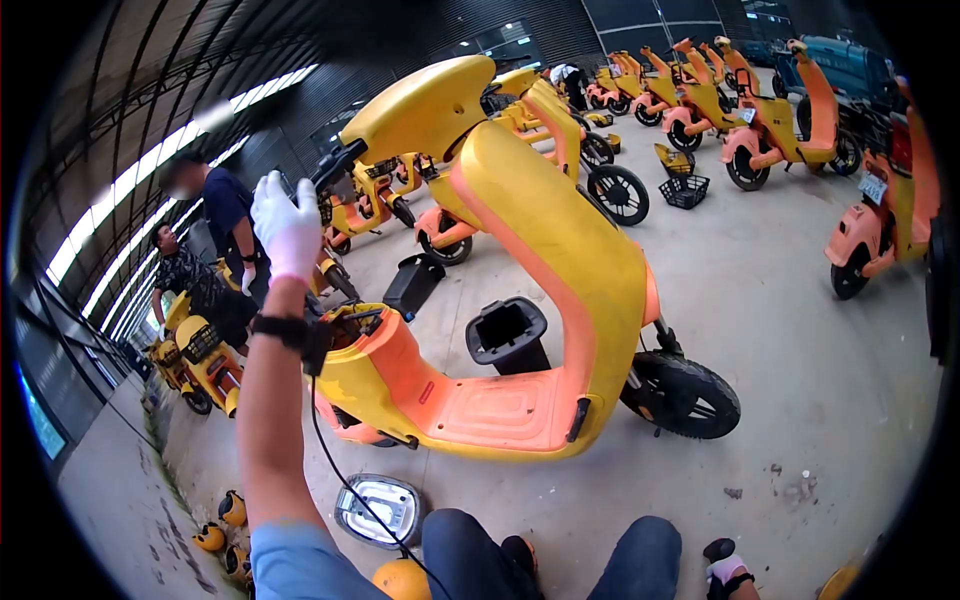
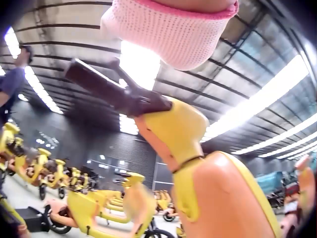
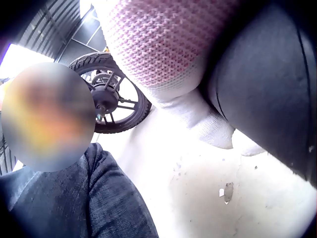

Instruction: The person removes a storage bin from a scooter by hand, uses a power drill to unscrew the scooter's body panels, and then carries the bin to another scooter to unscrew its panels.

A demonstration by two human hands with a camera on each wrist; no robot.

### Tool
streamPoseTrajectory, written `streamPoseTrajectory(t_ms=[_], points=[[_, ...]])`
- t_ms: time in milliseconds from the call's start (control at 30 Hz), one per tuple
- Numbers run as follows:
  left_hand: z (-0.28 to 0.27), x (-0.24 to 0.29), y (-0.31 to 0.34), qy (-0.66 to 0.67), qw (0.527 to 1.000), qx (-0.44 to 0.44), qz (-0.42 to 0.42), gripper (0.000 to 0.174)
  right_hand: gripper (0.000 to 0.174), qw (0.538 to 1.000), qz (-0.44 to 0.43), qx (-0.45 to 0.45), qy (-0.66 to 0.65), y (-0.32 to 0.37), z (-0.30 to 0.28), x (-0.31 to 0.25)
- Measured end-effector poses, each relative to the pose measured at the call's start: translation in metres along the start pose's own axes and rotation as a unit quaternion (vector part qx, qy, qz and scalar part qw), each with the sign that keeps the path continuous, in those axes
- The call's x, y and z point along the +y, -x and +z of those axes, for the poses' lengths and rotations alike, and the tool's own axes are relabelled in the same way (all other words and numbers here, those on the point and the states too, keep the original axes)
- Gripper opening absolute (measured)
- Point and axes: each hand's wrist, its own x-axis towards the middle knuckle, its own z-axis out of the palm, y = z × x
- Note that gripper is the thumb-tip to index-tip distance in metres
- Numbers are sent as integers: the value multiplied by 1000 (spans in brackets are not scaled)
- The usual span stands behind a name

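Observation:
My left hand [image 1: 288, 225], in a white glove with a pink cuff, is raised beside the handlebar grip [image 1: 340, 165] of a yellow and orange scooter [image 1: 560, 210], fingers up and spread. In the left wrist view the glove [image 2: 171, 39] shows above the dark handlebar grip [image 2: 96, 87], apart from it; its fingers are out of frame. Low at the right, my gloved right hand [image 1: 728, 570] holds a black object [image 1: 718, 549]. The right wrist view shows the glove [image 3: 168, 64] with fingers bent against the large dark surface [image 3: 262, 84]; some fingertips are hidden.
A black bin [image 1: 522, 355] stands behind the scooter's footboard. On the floor lie a grey-white part [image 1: 380, 511] and a yellow round thing [image 1: 402, 579] by my knees. Two people [image 1: 225, 215] stand at the left. Scooters [image 1: 790, 130] fill the background, with a black basket [image 1: 684, 192].

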Motion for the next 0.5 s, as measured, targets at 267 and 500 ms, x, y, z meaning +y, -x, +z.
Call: streamPoseTrajectory(t_ms=[267,500], points=[[101,-136,-46,329,866,-294,-235,52,11,999,1,-11,-36,7,2,-7],[55,-114,-40,199,938,-249,-137,49,11,997,-9,-14,-72,4,-7,0]])
